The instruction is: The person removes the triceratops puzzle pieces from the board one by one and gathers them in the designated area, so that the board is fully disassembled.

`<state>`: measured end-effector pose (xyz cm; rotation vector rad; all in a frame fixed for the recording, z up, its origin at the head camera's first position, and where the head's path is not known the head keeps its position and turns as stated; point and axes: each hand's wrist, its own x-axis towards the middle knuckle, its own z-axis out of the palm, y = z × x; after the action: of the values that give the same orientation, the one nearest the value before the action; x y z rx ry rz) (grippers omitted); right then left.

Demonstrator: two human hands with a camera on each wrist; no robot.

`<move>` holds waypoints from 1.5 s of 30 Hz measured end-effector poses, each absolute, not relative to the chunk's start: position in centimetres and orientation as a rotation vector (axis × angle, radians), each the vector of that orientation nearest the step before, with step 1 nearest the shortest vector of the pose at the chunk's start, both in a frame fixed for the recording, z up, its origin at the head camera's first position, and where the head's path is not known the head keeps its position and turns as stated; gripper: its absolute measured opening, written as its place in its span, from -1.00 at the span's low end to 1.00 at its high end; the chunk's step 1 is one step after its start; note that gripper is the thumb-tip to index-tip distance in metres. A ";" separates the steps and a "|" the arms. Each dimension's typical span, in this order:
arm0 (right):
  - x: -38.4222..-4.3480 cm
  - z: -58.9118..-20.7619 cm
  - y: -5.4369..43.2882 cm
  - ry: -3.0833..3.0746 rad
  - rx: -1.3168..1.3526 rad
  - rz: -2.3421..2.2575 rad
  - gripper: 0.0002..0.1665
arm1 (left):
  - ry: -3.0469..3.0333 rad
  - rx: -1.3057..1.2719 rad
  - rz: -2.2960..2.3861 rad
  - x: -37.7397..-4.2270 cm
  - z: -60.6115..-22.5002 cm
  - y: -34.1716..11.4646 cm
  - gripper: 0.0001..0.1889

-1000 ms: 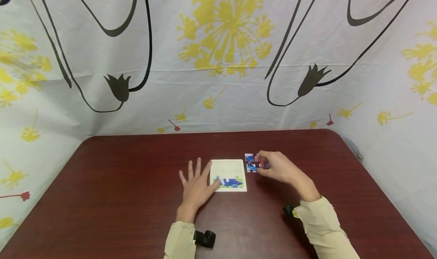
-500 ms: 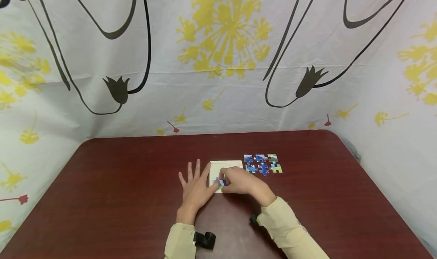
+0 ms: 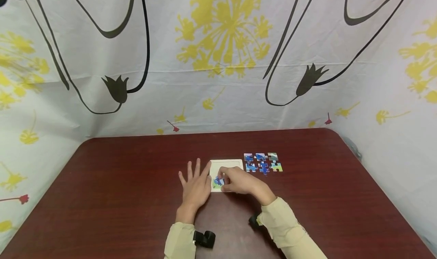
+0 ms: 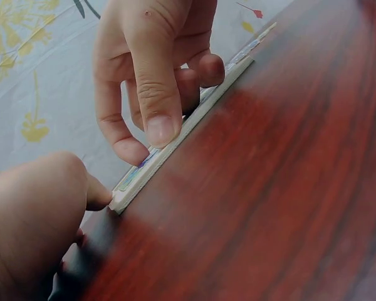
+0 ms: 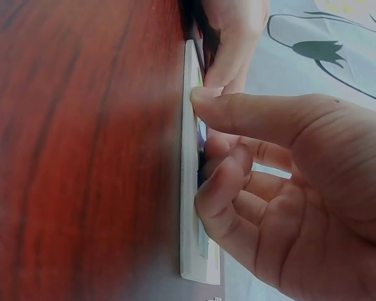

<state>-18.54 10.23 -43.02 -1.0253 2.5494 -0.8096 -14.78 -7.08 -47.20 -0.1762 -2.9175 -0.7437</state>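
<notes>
A pale square puzzle board (image 3: 222,163) lies on the table with part of a blue-and-green picture (image 3: 217,182) along its near side. My left hand (image 3: 196,187) lies flat at its left edge, fingers spread, the thumb at the near corner in the left wrist view. Over the near part of the board my right hand (image 3: 240,180) reaches down with curled fingers. In the right wrist view its thumb (image 5: 207,103) and a finger (image 5: 216,200) meet the board a little apart. I cannot tell whether a jigsaw piece is between them. The hand hides the picture's right part.
Several loose jigsaw pieces (image 3: 264,168) lie in two rows right of the board. The dark red-brown table (image 3: 129,190) ends at a white curtain (image 3: 164,99) with yellow flowers. Each wrist carries a black camera (image 3: 205,239).
My right hand has moved left from the loose pieces to the board, staying there over the last half second. My left thumb has drawn back off the picture, uncovering its left part.
</notes>
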 end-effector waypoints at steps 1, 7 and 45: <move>-18.5 -43.0 10.2 2.552 -1.025 -0.808 -0.73 | -2.917 -0.176 -0.741 -14.8 -47.2 -7.1 -0.53; -18.4 -42.9 10.2 2.566 -1.027 -0.805 -0.72 | -2.923 -0.178 -0.749 -14.8 -47.2 -7.1 -0.52; -18.1 -43.0 10.0 2.607 -1.003 -0.896 -0.65 | -2.908 -0.186 -0.725 -15.1 -47.3 -7.2 -0.52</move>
<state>-18.10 10.03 -42.97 -1.0034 2.6075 -0.8962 -15.06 -7.17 -47.26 -0.1859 -2.9082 -0.7254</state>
